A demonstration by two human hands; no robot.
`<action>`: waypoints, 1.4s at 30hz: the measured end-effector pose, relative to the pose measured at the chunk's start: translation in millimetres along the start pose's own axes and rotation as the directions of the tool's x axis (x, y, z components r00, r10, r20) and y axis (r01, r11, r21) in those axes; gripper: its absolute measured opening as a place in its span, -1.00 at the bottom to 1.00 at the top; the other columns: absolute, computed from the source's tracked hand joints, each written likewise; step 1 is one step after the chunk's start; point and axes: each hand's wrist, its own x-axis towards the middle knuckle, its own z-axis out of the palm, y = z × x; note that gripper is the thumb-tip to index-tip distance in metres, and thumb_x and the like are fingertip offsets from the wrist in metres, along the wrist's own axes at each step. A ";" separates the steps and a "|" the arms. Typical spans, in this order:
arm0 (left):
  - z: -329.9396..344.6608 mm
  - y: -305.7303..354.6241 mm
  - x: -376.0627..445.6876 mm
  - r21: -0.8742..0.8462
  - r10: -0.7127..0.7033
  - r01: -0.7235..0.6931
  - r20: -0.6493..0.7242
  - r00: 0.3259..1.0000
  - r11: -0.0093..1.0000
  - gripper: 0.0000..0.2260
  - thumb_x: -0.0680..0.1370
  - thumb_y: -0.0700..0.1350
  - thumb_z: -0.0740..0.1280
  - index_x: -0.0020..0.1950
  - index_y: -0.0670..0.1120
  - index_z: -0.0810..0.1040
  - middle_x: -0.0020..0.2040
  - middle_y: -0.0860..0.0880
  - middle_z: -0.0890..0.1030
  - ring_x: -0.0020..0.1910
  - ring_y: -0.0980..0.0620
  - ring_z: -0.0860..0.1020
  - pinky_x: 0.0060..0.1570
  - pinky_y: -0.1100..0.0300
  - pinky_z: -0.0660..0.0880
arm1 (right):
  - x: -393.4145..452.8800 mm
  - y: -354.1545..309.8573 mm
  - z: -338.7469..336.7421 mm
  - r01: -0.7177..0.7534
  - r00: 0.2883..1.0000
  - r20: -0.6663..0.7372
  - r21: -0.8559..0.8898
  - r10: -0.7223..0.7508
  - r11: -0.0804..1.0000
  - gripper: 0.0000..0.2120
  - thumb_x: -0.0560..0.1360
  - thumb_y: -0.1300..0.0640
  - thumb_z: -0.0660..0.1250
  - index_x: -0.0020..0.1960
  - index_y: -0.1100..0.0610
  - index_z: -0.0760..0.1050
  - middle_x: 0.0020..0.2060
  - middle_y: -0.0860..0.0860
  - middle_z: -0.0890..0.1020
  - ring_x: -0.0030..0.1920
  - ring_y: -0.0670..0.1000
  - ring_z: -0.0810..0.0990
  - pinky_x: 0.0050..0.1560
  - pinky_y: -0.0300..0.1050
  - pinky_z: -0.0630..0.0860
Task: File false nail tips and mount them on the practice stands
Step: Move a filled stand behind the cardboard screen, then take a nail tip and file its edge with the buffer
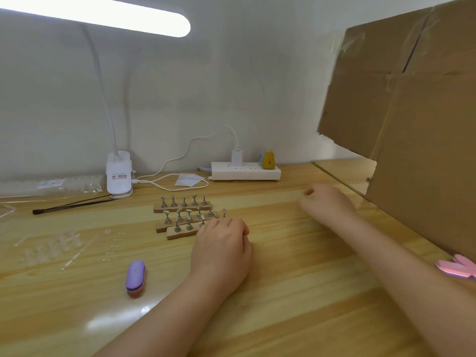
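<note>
Three wooden practice stands (181, 206) with small metal holders lie side by side at the middle of the table. My left hand (222, 249) rests at the right end of the nearest stand (180, 232), fingers curled down over it; what the fingertips touch is hidden. My right hand (325, 199) hovers to the right of the stands, fingers loosely curled, with nothing seen in it. Clear false nail tips (51, 249) lie scattered at the left. A purple buffer block (135, 278) lies near my left forearm. Pink nail files (457, 269) sit at the right edge.
A white clip lamp (119, 173) stands at the back left, its cable running to a white power strip (244, 171) with a yellow object on it. A black tool (69, 206) and a plastic bag (51, 185) lie left. Cardboard (412, 112) walls off the right.
</note>
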 end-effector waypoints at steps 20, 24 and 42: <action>-64.0 -73.9 -38.5 -0.009 -0.274 0.274 0.016 0.962 0.962 -0.49 0.57 0.24 -0.03 0.41 0.00 0.29 0.33 0.03 0.46 0.38 -0.01 0.27 0.37 0.03 0.12 | -74.7 -108.1 38.2 0.241 0.959 0.149 0.029 -0.242 0.970 -0.79 0.48 0.06 0.19 -0.24 0.14 0.50 -0.28 0.04 0.54 -0.14 0.12 0.51 -0.26 -0.10 0.43; -57.2 -83.2 -38.6 -0.037 -0.211 0.212 0.023 0.977 0.977 -0.54 0.59 0.15 -0.08 0.41 -0.02 0.27 0.25 0.11 0.52 0.43 0.09 0.22 0.41 0.04 -0.03 | -76.6 -105.1 53.1 0.316 0.947 0.039 0.070 -0.319 0.946 -0.73 0.49 0.06 0.19 0.02 0.10 0.63 -0.07 0.04 0.58 0.09 0.11 0.48 0.04 -0.07 0.49; -101.0 -114.8 -28.6 0.221 -0.361 0.365 -0.057 0.931 0.904 -0.79 0.60 0.04 0.11 0.13 0.05 0.48 -0.07 0.06 0.63 -0.04 -0.04 0.56 0.00 0.13 0.41 | -97.6 -102.4 54.8 0.426 0.903 -0.053 0.233 -0.426 0.874 -0.84 0.46 0.01 0.30 -0.06 -0.02 0.65 -0.15 -0.06 0.49 0.04 -0.01 0.40 0.04 -0.08 0.40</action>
